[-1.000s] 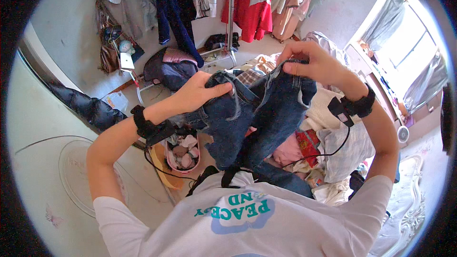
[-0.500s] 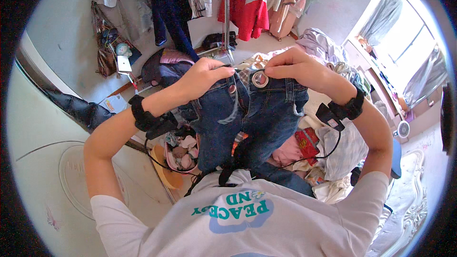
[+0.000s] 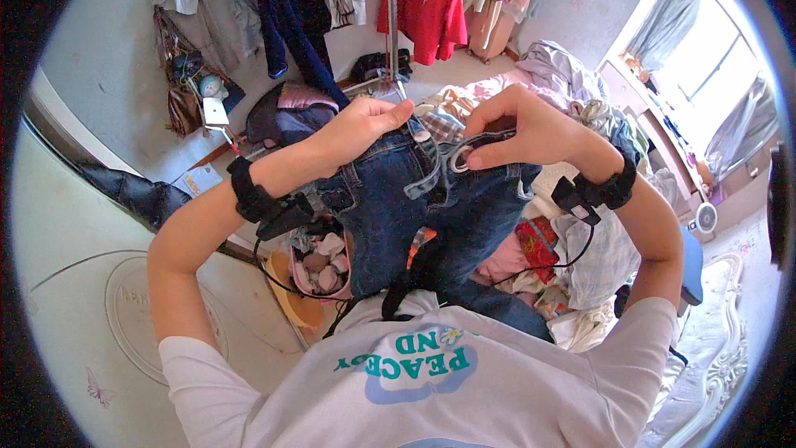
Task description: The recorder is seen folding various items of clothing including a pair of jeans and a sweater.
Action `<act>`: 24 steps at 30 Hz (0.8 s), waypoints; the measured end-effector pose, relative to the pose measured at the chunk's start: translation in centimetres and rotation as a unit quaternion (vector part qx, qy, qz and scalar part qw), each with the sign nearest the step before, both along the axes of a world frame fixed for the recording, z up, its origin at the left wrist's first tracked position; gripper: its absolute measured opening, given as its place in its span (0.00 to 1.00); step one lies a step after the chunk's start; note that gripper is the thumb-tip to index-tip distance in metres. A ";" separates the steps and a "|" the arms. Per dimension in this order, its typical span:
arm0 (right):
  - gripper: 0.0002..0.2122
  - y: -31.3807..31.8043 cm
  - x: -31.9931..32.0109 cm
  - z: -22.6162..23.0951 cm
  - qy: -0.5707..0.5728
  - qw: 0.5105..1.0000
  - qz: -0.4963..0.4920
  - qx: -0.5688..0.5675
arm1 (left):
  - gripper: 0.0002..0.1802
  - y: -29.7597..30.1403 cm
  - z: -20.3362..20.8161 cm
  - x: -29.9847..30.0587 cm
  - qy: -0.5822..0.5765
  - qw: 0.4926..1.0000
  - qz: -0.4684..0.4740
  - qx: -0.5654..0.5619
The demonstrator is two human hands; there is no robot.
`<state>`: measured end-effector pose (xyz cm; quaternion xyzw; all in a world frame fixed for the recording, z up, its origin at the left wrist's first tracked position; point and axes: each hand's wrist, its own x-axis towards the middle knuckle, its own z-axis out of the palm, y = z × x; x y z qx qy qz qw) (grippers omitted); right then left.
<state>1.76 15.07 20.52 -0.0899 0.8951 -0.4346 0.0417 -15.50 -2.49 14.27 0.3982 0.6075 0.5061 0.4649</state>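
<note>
A pair of dark blue jeans (image 3: 377, 207) hangs in front of my chest, its waistband toward the far side. My left hand (image 3: 362, 126) pinches the waistband by the front opening, close to a small metal button (image 3: 421, 136). On the other side of the opening, my right hand (image 3: 531, 129) grips the waistband, its thumb beside a large pale ring (image 3: 460, 158). The fly is parted, and its edges fold outward between my hands. The lower legs are partly lost in the dark area near my shirt.
A pink basket (image 3: 347, 275) of small garments stands below the jeans, left of centre. Heaped clothes (image 3: 601, 253) lie to the right and beyond. At the back is a clothes rack (image 3: 393, 12) with hanging garments. A small white fan (image 3: 705, 217) sits far right.
The waistband's two front sides have been pulled into a different angle, and the fly gapes wider. My right hand has turned, with its thumb now lower on the ring side.
</note>
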 end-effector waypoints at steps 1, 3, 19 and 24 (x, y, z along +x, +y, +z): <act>0.11 0.1 0.2 0.1 0.005 1.000 0.011 0.016 | 0.22 0.2 -0.4 0.0 0.012 1.000 0.002 0.022; 0.10 0.1 0.2 0.0 0.011 0.999 0.023 0.033 | 0.23 0.4 -1.1 -0.2 0.025 0.999 0.005 0.044; 0.08 -1.5 1.5 -1.4 0.187 0.974 -0.081 0.102 | 0.15 -0.2 0.2 1.6 0.184 0.976 -0.045 0.106; 0.08 -1.6 1.4 -1.0 0.115 0.989 0.018 0.090 | 0.19 -0.8 0.0 1.5 0.211 0.954 -0.148 0.152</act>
